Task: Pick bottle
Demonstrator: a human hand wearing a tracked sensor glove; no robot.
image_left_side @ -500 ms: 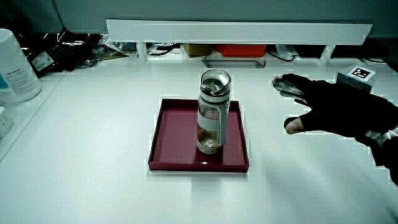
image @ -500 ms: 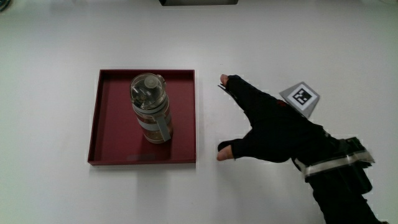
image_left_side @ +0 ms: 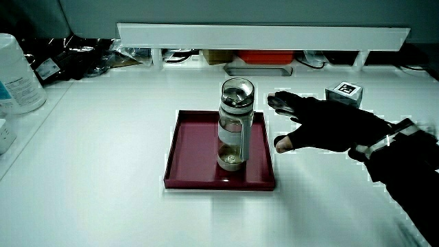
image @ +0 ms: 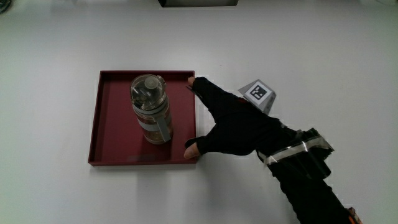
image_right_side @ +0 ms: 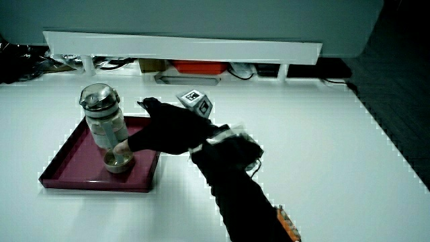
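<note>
A clear bottle (image: 151, 109) with a metal lid and a grey handle strap stands upright in a dark red tray (image: 112, 118); both side views show the bottle (image_left_side: 235, 122) (image_right_side: 105, 126) too. The hand (image: 214, 121) in its black glove hovers at the tray's edge beside the bottle, fingers spread, thumb and forefinger wide apart and holding nothing. A gap remains between hand (image_left_side: 302, 123) and bottle. In a side view the hand (image_right_side: 164, 126) partly overlaps the tray (image_right_side: 67, 168).
A low white partition (image_left_side: 260, 34) with cluttered items under it runs along the table's edge farthest from the person. A large white container (image_left_side: 17, 72) stands at the table's edge, well away from the tray (image_left_side: 192, 147).
The hand has moved across the table toward the tray and now reaches its edge beside the bottle. The bottle and tray have not moved.
</note>
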